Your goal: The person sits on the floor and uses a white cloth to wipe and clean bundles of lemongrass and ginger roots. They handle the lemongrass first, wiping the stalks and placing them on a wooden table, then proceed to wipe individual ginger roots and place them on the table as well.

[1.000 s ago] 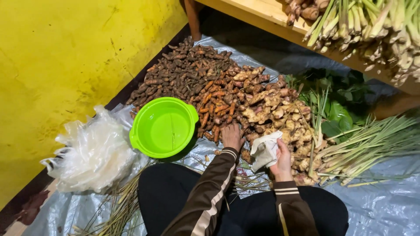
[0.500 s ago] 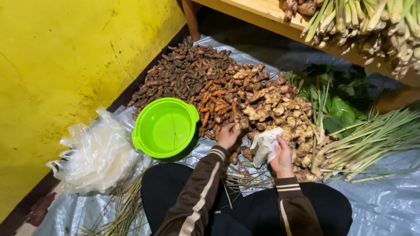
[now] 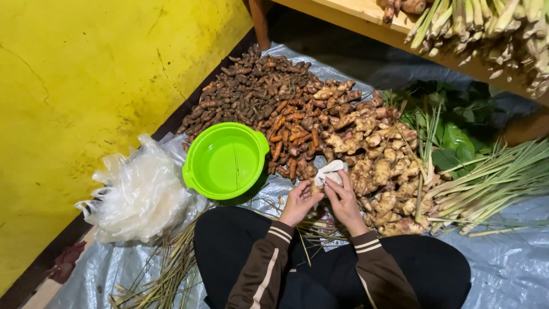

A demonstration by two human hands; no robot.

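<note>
Two hands meet in front of our knees, just below the root piles. Our left hand (image 3: 298,201) pinches a small root (image 3: 314,187) between thumb and fingers and brings it to the mouth of a small white bag (image 3: 330,171). Our right hand (image 3: 343,197) grips that bag from the side, fingers curled around the thin plastic; how wide the mouth stands open we cannot tell.

The bag hangs just over the near edge of the orange roots (image 3: 291,137), with the pale ginger (image 3: 380,166) close on the right. A darker heap of roots (image 3: 246,97) lies further back toward the yellow wall (image 3: 74,86). The green basin (image 3: 225,160) sits empty to the left of our hands, near but not touching them, and a stack of clear bags (image 3: 137,191) lies beyond it. Lemongrass (image 3: 492,183) stretches off to the right on the grey tarp (image 3: 514,269).

As we judge it, the weak point is the bag's mouth: if the right hand lets the film fold shut, the root may catch the rim and drop back among the piles, where it would be hard to tell from the rest. A knobbly piece pushed hard could also tear such thin plastic. Our sleeves hang close to the heap and might roll loose roots onto the tarp.
</note>
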